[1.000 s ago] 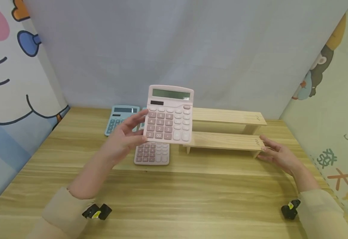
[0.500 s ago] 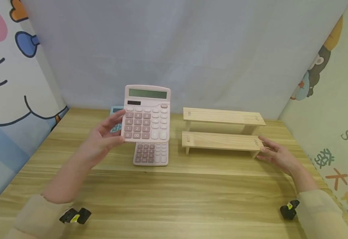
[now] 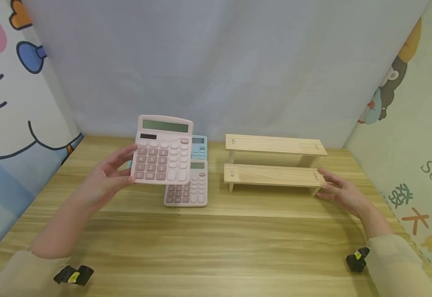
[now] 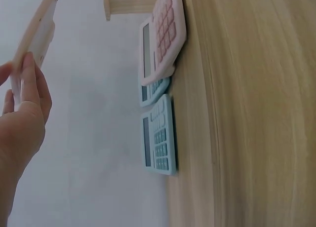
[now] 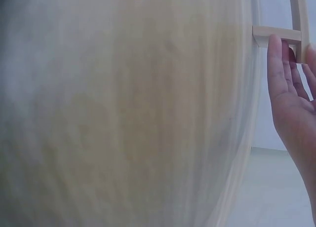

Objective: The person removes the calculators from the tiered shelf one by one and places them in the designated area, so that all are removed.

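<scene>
My left hand [image 3: 104, 181] pinches a pink calculator [image 3: 164, 154] by its left edge, thumb in front, and holds it raised with keys and screen towards me. Seen from the left wrist, this held calculator [image 4: 34, 39] is nearly edge-on. Behind and below it, a second pink calculator [image 3: 197, 189] lies on the table, partly covered. A blue calculator [image 3: 199, 149] lies farther back; another blue calculator [image 4: 159, 138] shows fully only in the left wrist view. My right hand [image 3: 343, 196] grips the right end of a two-step wooden rack [image 3: 271, 175], its fingers by the leg.
The wood-grain table [image 3: 216, 247] reaches back to a grey curtain [image 3: 216, 66]. Printed cartoon panels stand at the left [image 3: 11, 82] and right [image 3: 416, 136]. Both steps of the rack are bare, right of the calculators.
My left hand has carried the pink calculator leftwards and lately a little lower, away from the rack. More of the calculators behind it shows on the right. My right hand stays at the rack's end.
</scene>
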`<state>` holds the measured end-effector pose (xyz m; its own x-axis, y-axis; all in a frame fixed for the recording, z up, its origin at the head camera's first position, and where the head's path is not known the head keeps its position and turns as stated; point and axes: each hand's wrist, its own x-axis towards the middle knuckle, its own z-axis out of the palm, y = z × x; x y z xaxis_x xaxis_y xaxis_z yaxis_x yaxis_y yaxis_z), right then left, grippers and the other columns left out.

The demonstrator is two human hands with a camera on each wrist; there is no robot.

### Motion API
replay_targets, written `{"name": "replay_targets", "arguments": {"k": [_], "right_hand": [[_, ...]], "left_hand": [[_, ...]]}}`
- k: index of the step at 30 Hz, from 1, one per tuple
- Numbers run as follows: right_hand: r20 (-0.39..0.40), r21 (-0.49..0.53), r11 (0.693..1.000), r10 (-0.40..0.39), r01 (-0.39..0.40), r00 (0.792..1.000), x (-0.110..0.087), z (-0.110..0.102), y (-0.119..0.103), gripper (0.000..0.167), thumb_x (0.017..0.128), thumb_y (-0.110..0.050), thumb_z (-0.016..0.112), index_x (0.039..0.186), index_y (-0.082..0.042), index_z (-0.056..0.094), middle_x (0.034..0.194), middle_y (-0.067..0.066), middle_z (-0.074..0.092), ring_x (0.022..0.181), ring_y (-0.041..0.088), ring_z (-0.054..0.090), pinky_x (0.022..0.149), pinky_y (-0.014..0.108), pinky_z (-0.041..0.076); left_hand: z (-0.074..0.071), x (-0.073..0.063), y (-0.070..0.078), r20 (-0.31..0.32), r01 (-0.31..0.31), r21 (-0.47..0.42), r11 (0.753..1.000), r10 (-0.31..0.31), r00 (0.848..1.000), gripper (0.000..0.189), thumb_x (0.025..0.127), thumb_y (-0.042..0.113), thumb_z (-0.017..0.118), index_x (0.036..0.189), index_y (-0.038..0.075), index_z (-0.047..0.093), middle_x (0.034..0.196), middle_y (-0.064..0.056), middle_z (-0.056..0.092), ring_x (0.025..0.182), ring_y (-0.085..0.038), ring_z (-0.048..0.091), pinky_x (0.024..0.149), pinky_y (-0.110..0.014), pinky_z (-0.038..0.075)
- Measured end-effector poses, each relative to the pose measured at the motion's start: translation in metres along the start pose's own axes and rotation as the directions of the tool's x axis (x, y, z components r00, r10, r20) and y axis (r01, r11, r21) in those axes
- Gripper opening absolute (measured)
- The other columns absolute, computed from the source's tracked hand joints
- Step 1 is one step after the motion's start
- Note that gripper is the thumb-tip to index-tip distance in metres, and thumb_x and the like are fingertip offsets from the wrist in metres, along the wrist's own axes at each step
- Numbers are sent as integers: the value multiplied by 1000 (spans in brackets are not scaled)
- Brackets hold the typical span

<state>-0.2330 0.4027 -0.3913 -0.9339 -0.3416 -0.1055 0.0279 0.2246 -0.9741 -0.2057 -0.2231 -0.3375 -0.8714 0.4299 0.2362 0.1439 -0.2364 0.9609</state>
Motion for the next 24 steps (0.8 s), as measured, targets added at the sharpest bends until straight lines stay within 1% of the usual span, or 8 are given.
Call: {"name": "replay_targets", "arguments": {"k": [4, 8, 13, 16, 21, 24], "right_hand": [[-3, -5, 1000, 8, -8, 1000, 0, 0, 0, 66, 100, -13, 43, 149, 1, 2, 139, 22, 15, 105, -3, 56, 91, 26, 51], [2, -21, 1000, 11, -11, 1000, 0, 0, 1, 66, 101, -15, 43, 150, 0, 2, 144, 30, 7, 106, -5, 54, 92, 26, 51], [6, -23, 1000, 7, -7, 1000, 1, -1, 3, 66, 101, -15, 43, 150, -1, 2, 147, 34, 0, 107, -6, 53, 93, 27, 50], [10, -18, 1000, 4, -4, 1000, 2, -2, 4, 66, 101, -14, 43, 150, 0, 1, 148, 35, -3, 107, -6, 54, 92, 26, 50], [21, -9, 1000, -1, 2, 1000, 3, -2, 4, 66, 101, -13, 43, 149, 0, 1, 148, 36, -7, 107, -6, 54, 92, 26, 50], [27, -9, 1000, -7, 8, 1000, 3, -2, 4, 66, 101, -14, 43, 149, 0, 1, 148, 37, -7, 107, -7, 54, 92, 26, 50]], "left_hand": [[-7, -7, -3, 11, 9, 35, 999, -9, 1000, 69, 88, -17, 48, 148, 14, 30, 141, -1, 35, 112, -13, 57, 89, -24, 52], [-15, -13, -7, 4, 27, 67, 997, -28, 1000, 69, 89, -15, 50, 148, 14, 29, 141, 0, 34, 112, -13, 58, 88, -23, 52], [-28, -18, -14, 0, 56, 120, 991, -56, 998, 69, 90, -13, 50, 149, 15, 28, 142, 1, 32, 109, -12, 58, 88, -22, 52], [-37, -21, -19, -4, 72, 137, 988, -72, 997, 68, 91, -12, 49, 149, 15, 27, 141, 1, 32, 109, -11, 58, 88, -22, 52], [-49, -27, -26, -18, 125, 155, 980, -123, 992, 69, 91, -9, 51, 150, 15, 26, 139, 2, 32, 110, -8, 58, 88, -22, 52], [-56, -28, -30, -35, 171, 184, 968, -167, 985, 69, 91, -7, 53, 150, 16, 25, 140, 0, 30, 110, -7, 58, 88, -21, 52]]}}
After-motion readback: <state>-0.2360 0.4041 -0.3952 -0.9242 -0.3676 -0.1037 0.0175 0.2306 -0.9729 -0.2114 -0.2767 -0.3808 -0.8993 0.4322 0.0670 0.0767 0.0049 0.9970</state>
